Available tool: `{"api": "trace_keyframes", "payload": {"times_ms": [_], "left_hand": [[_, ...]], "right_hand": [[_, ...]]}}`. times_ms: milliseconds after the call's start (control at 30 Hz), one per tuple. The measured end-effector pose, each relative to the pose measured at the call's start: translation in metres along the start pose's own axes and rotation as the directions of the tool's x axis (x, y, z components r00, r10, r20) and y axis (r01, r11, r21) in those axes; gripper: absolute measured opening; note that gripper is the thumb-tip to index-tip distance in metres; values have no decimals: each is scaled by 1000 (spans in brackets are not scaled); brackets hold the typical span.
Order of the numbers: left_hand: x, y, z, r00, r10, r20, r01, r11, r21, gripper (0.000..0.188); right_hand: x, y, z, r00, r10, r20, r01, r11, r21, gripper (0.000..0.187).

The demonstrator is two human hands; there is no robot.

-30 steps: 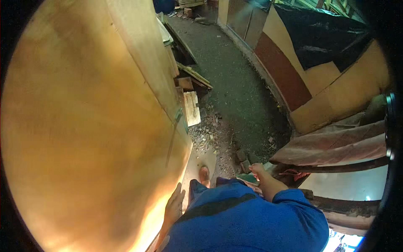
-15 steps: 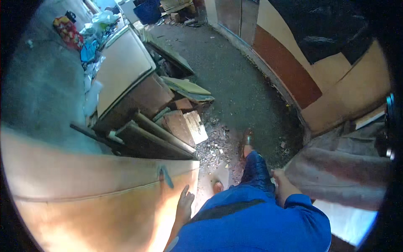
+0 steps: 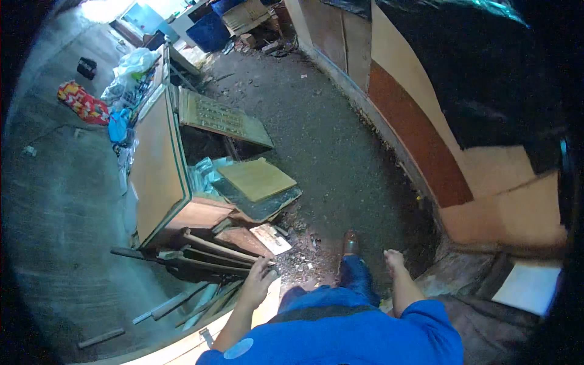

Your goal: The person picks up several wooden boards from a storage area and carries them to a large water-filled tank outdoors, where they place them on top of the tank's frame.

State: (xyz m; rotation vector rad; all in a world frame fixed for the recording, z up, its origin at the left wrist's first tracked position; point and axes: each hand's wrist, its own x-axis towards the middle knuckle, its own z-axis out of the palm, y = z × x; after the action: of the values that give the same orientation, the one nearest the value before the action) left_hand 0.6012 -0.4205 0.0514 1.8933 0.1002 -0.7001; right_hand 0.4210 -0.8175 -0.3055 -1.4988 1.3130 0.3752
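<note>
My left hand (image 3: 258,281) is held low at my left side, its fingers loosely bent and apart, with nothing seen in them. It looks close to the ends of several leaning wooden boards (image 3: 210,258), but I cannot tell whether it touches them. A pale door-like panel (image 3: 182,348) with a metal latch runs below my left forearm. Out in front on the right, my right hand (image 3: 394,260) is curled in a loose fist over the dark floor, holding nothing that shows. My brown shoe (image 3: 350,242) is on the ground between the hands.
A long wooden table-like unit (image 3: 159,173) stands at left, with plastic bags (image 3: 135,64) piled on it. A yellowish board (image 3: 258,178) and a slatted panel (image 3: 225,117) jut into the dark path (image 3: 328,134). Patched panels (image 3: 420,131) line the right. A blue bin (image 3: 208,31) stands far ahead.
I have moved forward past the pale panel, which now sits lower in view. My left hand has risen beside the boards. My right hand has swung forward, away from the grey cloth at right.
</note>
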Motion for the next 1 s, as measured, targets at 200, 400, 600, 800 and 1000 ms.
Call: {"api": "trace_keyframes", "payload": {"times_ms": [200, 400, 600, 800, 1000], "left_hand": [[71, -6, -10, 995, -12, -103, 30, 983, 183, 57], [132, -3, -31, 974, -110, -197, 118, 993, 29, 57], [211, 52, -79, 952, -89, -292, 105, 994, 38, 55], [318, 59, -120, 946, 61, -318, -92, 992, -84, 60], [397, 95, -131, 901, -69, -428, -43, 968, -246, 63]], "right_hand": [[48, -136, -44, 996, -31, 81, 19, 989, 147, 25], [84, -171, -44, 983, 96, 155, -99, 995, 17, 11], [37, -302, -44, 927, 45, 372, 69, 955, -287, 20], [91, -443, -28, 954, -135, 269, 187, 966, -179, 43], [126, -573, 8, 900, -205, 385, 190, 979, 79, 53]]}}
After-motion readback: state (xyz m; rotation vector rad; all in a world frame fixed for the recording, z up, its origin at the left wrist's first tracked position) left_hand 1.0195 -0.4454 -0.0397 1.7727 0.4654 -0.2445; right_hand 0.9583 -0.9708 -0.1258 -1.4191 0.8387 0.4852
